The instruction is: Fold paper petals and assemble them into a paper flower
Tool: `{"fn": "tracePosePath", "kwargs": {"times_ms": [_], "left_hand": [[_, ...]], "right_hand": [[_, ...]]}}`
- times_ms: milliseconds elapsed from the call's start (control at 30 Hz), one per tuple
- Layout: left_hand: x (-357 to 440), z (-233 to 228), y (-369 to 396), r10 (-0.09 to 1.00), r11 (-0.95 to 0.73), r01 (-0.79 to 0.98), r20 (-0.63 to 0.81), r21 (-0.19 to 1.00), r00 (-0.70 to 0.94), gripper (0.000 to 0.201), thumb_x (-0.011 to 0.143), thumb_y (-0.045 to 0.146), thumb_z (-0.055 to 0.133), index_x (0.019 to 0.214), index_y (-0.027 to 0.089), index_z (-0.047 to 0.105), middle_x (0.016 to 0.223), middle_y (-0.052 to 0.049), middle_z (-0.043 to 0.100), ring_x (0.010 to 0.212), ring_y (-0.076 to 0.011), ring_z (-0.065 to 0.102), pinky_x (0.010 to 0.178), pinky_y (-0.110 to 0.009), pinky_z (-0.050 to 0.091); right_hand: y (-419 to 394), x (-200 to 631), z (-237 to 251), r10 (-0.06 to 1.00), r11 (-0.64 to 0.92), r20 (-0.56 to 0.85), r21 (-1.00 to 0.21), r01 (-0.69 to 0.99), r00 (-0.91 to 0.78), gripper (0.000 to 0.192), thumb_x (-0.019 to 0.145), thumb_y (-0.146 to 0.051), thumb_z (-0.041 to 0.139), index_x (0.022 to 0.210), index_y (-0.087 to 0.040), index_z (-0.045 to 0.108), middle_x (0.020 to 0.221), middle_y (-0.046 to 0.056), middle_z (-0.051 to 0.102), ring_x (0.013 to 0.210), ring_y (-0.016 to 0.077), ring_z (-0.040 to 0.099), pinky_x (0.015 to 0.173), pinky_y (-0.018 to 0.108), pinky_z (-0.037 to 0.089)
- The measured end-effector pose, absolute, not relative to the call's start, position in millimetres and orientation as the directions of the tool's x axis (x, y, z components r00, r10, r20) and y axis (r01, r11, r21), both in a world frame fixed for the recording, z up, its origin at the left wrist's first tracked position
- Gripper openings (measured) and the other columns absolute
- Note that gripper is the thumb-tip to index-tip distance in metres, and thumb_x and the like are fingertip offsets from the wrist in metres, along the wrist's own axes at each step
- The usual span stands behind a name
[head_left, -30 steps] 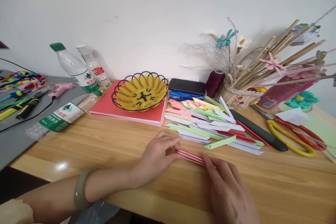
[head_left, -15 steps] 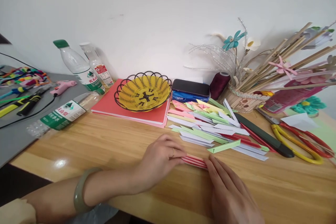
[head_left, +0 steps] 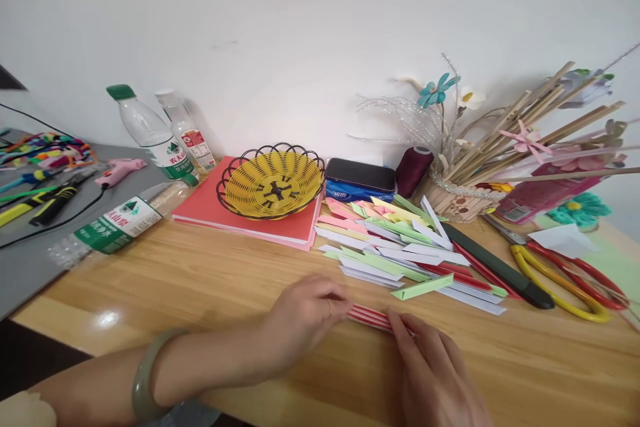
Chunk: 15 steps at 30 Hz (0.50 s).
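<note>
Left hand (head_left: 305,317) pinches the left end of a narrow folded red-and-white paper strip (head_left: 371,317); right hand (head_left: 433,373) lies flat, fingers together, pressing its right end to the wooden tabletop (head_left: 210,280). Strip lies flat between the two hands, near edge of the table. Risk: uneven pressure could skew the crease or let the strip slide. Loose pile of folded coloured paper strips (head_left: 400,247) sits just beyond; a sideways push could scatter it.
</note>
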<state>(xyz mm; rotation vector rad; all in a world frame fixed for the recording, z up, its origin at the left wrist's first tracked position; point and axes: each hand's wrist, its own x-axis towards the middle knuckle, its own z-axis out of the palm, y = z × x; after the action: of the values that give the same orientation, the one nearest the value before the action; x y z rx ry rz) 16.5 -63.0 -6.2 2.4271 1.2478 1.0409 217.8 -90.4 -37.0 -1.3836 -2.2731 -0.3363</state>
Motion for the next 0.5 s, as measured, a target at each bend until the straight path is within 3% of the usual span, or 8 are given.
{"fn": "tracePosePath", "kwargs": {"times_ms": [233,500], "left_hand": [[14.8,-4.0,-64.8,0.699,-0.696,0.607,0.557,0.384,0.448,0.020,0.085,0.014,0.047,0.083,0.016,0.067,0.087,-0.008,0.068,0.080,-0.0145,0.062,0.071,-0.026,0.051],[13.9,-6.1,-59.2,0.728,-0.681,0.537,0.539,0.498,0.424,0.017,0.083,0.015,0.052,0.082,0.018,0.069,0.080,-0.003,0.071,0.071,-0.0120,0.063,0.068,-0.024,0.051]], "right_hand": [[-91.6,218.6,-41.2,0.782,0.440,0.503,-0.030,0.897,-0.367,0.059,0.071,0.006,0.030,0.122,-0.021,0.044,0.106,0.005,0.061,0.098,0.0178,0.056,0.079,0.024,0.048],[-91.4,218.3,-38.0,0.780,0.444,0.500,-0.021,0.896,-0.375,0.060,0.069,0.008,0.029,0.118,-0.021,0.046,0.104,0.006,0.061,0.096,0.0169,0.056,0.071,0.022,0.050]]}}
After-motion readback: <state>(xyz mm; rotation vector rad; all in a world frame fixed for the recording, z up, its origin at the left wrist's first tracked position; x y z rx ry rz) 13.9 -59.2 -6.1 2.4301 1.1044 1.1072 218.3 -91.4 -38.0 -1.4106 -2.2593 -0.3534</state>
